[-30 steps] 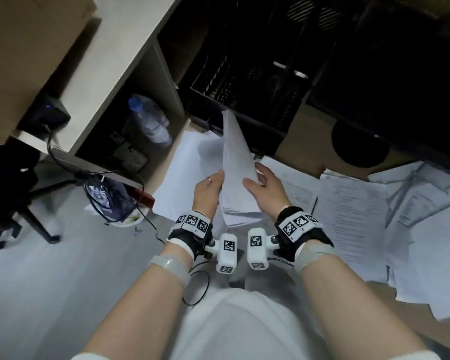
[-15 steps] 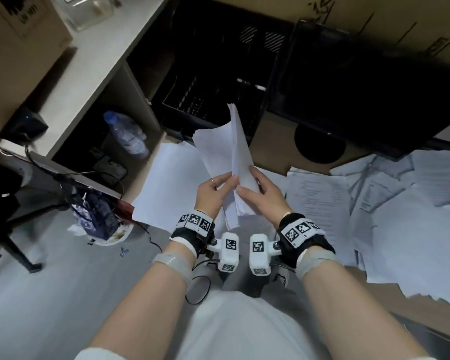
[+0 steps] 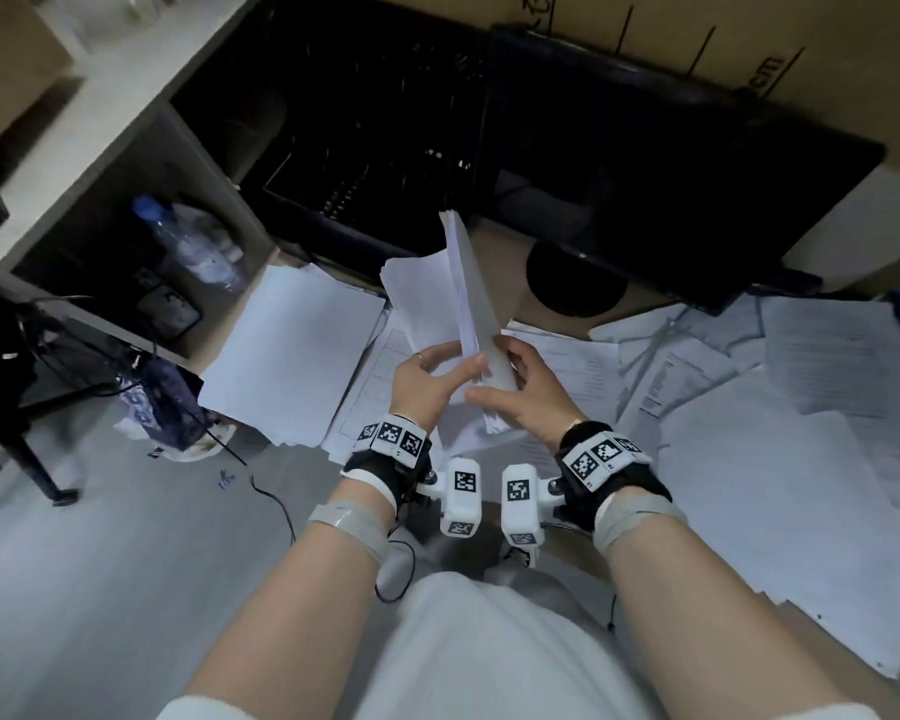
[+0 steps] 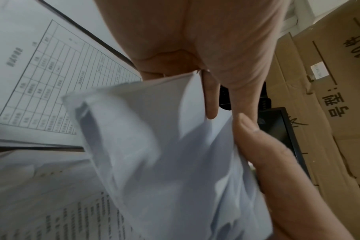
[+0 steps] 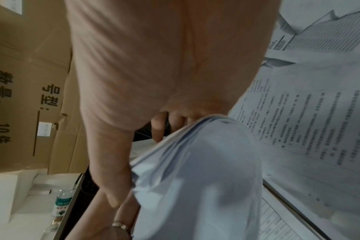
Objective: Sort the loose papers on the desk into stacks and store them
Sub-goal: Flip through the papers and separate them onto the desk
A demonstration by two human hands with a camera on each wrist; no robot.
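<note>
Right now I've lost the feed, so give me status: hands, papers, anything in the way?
Left hand and right hand both grip paper stack, held on edge. Loose sheets cover desk. Black tray behind, path open.

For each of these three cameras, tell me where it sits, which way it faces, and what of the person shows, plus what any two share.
Head: worn on the head, looking forward and down at the desk; both forearms, left hand and right hand hold an upright paper stack.
Left wrist: looks along the left palm at the stack; the right hand's fingers show too.
Right wrist: looks along the right palm at the stack; the left hand shows below.
Shared: both wrist views show cardboard boxes; all show the stack.
</note>
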